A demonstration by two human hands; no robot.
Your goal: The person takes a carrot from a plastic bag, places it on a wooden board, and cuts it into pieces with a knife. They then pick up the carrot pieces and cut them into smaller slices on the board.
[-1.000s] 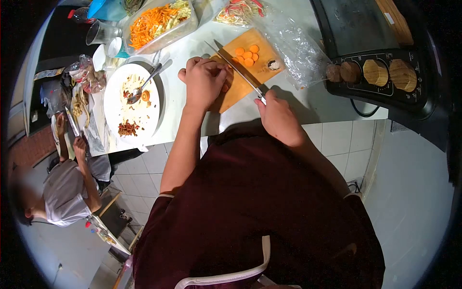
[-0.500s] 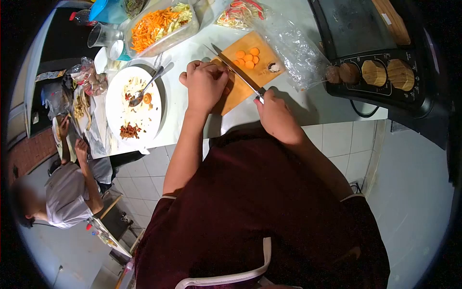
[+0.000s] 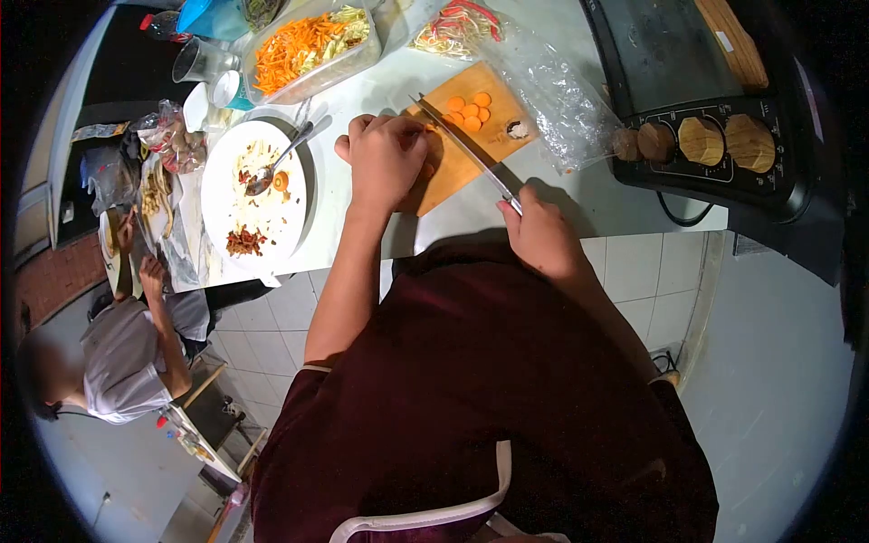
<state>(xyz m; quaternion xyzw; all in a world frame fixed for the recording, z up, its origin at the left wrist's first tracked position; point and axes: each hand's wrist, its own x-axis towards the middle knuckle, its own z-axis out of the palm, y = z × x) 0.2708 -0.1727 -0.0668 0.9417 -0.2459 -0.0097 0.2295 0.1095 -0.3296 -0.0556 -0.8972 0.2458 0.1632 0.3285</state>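
Note:
In my right hand (image 3: 545, 233) is a long kitchen knife (image 3: 471, 152), its fingers wrapped round the handle. The blade slants across the wooden cutting board (image 3: 450, 185), tip toward the far left. Beside the blade my left hand (image 3: 387, 154) is curled over the board's left part, fingers bent. A bit of orange shows at its fingertips, seemingly a carrot mostly hidden by the hand. Several round carrot slices (image 3: 472, 116) lie on the board beyond the blade. Near the board's right corner is a small pale scrap (image 3: 517, 130).
Left of the board is a white plate (image 3: 213, 195) with food remains and a spoon (image 3: 260, 185). Behind it stands a plastic container (image 3: 369, 68) of shredded carrot. A clear plastic bag (image 3: 575, 113) and a black oven (image 3: 679, 63) lie right. Another person (image 3: 127, 353) works at far left.
My right hand and the knife have shifted right and toward me, the blade drawing back along the board. My left hand stays almost in place. The view has shifted slightly.

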